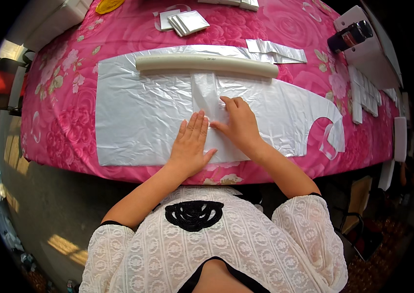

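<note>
A thin silvery-white plastic apron (138,117) lies spread across the table, its neck opening at the right. My left hand (191,144) rests flat on it near the middle, fingers stretched out together and thumb apart. Just to the right, my right hand (240,124) touches the apron with bent fingers, its thumb and forefinger apart. A narrower folded plastic strip (205,95) runs up between and beyond my hands. Across the far part of the apron lies a long cream-coloured tube (207,64), and the strip's far end meets it.
Flat folded plastic packets (188,23) sit at the far edge. A loose plastic piece (278,51) lies behind the tube. On the right are a dark bottle (349,36), a white box (370,53) and a row of folded packets (363,93). The pink flowered tablecloth (65,127) covers the table.
</note>
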A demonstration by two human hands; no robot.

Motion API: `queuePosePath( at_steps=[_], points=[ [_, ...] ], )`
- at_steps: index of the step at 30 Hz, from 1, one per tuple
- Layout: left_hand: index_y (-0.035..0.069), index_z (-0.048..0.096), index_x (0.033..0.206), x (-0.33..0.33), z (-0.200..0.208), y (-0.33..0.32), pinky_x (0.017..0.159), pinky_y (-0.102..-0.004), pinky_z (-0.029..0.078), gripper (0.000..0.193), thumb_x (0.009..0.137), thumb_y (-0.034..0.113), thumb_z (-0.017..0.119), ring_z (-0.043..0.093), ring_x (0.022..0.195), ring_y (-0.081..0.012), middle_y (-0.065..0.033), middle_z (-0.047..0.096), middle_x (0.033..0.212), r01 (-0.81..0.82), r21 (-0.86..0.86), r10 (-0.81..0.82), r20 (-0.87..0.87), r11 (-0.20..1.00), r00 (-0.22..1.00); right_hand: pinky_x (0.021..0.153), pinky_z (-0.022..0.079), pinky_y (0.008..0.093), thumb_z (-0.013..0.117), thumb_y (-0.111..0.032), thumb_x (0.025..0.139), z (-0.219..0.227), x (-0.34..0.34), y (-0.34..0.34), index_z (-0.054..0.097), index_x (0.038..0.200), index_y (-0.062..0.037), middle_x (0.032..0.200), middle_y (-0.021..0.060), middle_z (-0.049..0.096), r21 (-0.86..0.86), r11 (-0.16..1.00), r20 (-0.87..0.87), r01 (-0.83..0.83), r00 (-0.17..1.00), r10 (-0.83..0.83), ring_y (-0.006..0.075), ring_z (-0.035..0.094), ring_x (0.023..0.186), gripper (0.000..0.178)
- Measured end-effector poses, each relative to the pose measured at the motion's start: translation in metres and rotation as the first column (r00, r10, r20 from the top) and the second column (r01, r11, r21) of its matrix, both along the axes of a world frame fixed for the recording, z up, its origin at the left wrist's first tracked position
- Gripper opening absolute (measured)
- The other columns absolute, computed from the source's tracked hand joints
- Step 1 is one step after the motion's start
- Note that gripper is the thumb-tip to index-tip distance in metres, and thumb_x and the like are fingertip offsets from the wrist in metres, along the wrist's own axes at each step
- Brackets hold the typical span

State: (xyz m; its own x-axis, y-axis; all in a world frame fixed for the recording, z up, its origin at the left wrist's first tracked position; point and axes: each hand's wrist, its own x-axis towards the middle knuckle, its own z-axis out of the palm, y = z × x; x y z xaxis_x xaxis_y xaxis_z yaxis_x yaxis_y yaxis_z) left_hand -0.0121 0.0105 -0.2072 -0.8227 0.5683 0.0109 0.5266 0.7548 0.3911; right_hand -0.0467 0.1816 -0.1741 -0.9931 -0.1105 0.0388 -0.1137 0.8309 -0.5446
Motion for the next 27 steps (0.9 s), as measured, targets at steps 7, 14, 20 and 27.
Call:
queuePosePath(
  at_steps=[7,14,20,27],
  points=[
    [-0.005,0.052,0.114,-0.019,0.003,-0.014,0.098,-0.0402,0.035,0.043,0.079,0.019,0.057,0.047,0.116,-0.0299,-0.0199,0.049,0.123,0.111,0.125,-0.076,-0.256,0.986,0.964,0.1,0.036,0.0362,0.067,-0.023,0.074,-0.019,-0.028,0.023,0.052,0.118,-0.0053,0.13,0.0094,0.045,0.173,0.811,-0.217,-0.559,0.781,0.585,0.026,0.042,0.121,0.05],
    [0.0,0.057,0.079,-0.037,0.007,-0.017,0.075,-0.0331,0.049,0.009,0.07,0.001,0.057,0.062,0.087,-0.0252,-0.0119,0.062,0.095,0.211,0.213,-0.125,-0.357,0.954,0.926,0.099,0.037,0.0373,0.062,-0.015,0.075,-0.015,-0.039,0.025,0.054,0.116,-0.0058,0.128,0.0076,0.049,0.09,0.808,-0.138,-0.582,0.796,0.589,0.0255,0.044,0.119,0.042],
    [0.003,0.056,0.076,-0.039,0.015,-0.016,0.069,-0.032,0.05,0.012,0.067,0.005,0.064,0.062,0.082,-0.0247,-0.0091,0.063,0.094,0.137,0.288,-0.106,-0.121,0.948,0.987,0.09,0.043,0.0353,0.058,0.001,0.068,-0.014,-0.034,0.024,0.06,0.105,-0.0068,0.114,0.0064,0.057,0.065,0.836,-0.161,-0.546,0.821,0.548,0.0253,0.052,0.106,0.038],
    [0.003,0.057,0.101,-0.018,0.028,-0.029,0.08,-0.0355,0.047,0.04,0.064,0.013,0.069,0.06,0.089,-0.0272,-0.0134,0.061,0.104,0.306,0.413,-0.229,-0.226,0.858,0.947,0.076,0.049,0.0309,0.062,0.003,0.061,-0.013,0.006,0.021,0.064,0.091,-0.0091,0.094,0.0015,0.062,-0.019,0.803,-0.208,-0.596,0.788,0.58,0.0206,0.058,0.088,0.032]
  ],
)
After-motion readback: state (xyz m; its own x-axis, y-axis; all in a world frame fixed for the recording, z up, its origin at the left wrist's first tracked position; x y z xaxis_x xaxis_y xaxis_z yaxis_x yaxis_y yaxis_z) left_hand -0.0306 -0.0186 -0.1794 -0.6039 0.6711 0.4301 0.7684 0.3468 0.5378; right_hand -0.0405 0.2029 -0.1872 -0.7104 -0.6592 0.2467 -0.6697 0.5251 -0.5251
